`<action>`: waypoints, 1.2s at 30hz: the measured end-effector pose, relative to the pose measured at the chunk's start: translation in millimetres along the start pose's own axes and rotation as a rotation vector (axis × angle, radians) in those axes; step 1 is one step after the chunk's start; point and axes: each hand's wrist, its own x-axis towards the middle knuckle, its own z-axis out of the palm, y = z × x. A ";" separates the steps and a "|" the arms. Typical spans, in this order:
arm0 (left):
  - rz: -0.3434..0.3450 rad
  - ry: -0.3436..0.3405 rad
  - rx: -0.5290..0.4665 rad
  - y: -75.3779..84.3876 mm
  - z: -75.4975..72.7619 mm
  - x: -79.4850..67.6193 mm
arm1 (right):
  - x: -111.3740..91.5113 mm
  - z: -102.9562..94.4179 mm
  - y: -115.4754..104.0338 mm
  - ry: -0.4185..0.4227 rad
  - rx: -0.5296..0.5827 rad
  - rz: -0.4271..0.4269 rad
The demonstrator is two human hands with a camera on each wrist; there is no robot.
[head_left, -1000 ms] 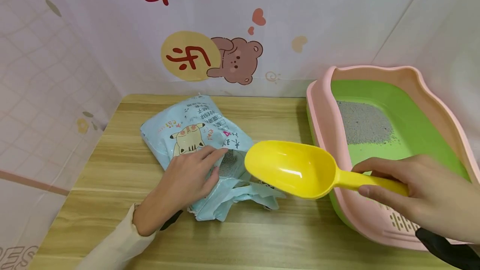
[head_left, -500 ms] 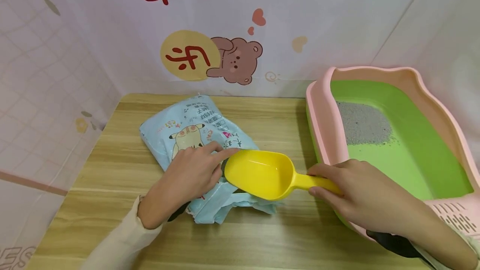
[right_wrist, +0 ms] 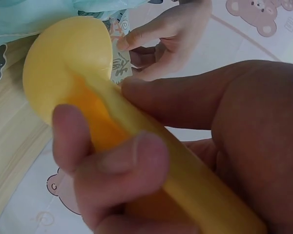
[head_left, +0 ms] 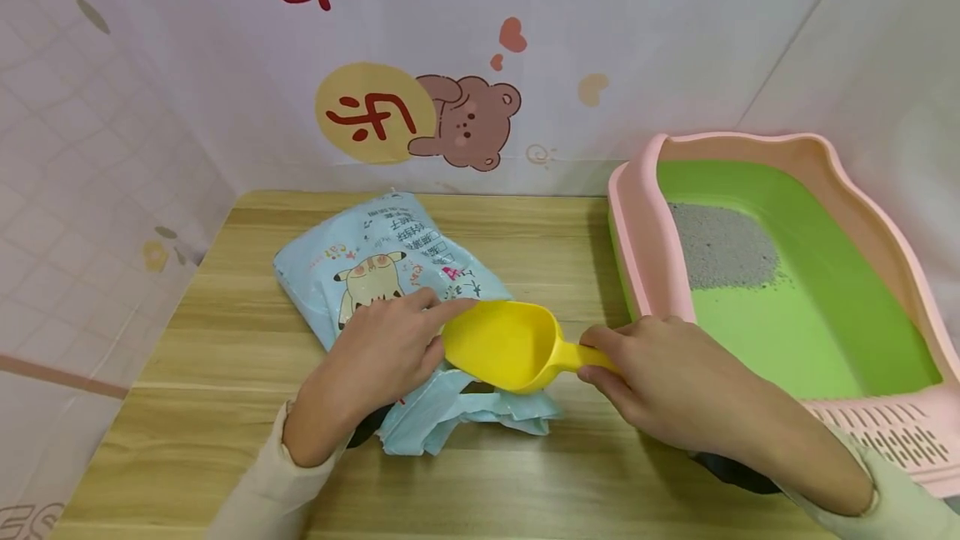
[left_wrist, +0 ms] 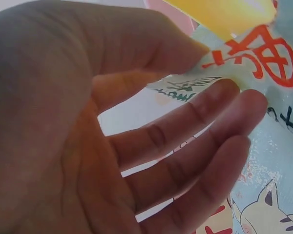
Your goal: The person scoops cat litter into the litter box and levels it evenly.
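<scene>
A light-blue bag of cat litter (head_left: 405,232) lies on the table, its torn mouth toward the front right. My left hand (head_left: 386,348) pinches the edge of that mouth between thumb and index finger, as the left wrist view shows. In my right hand (head_left: 675,373) is the handle of a yellow scoop (head_left: 502,344), with the fingers curled round it. The scoop's front edge is in the bag's mouth, right beside my left fingertips, and its bowl looks bare. Litter inside the bag is hidden behind the scoop and hand.
To the right stands a pink and green litter box (head_left: 648,248), with a patch of grey litter (head_left: 723,248) on its green floor. A printed cloth (head_left: 555,48) hangs behind the wooden table (head_left: 555,232).
My right hand has moved left from over the litter box, bringing the scoop to the bag's mouth. My left hand stays at the bag's edge, shifted only slightly.
</scene>
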 end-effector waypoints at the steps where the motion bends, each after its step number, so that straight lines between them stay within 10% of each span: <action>1: -0.002 -0.004 -0.004 0.1 0.2 -0.1 | 0.5 0.2 -0.8 -0.005 -0.010 0.004; 36: 0.052 -0.041 -0.039 -7.2 0.6 -0.7 | 40.6 -8.8 -17.8 -0.192 -0.075 0.021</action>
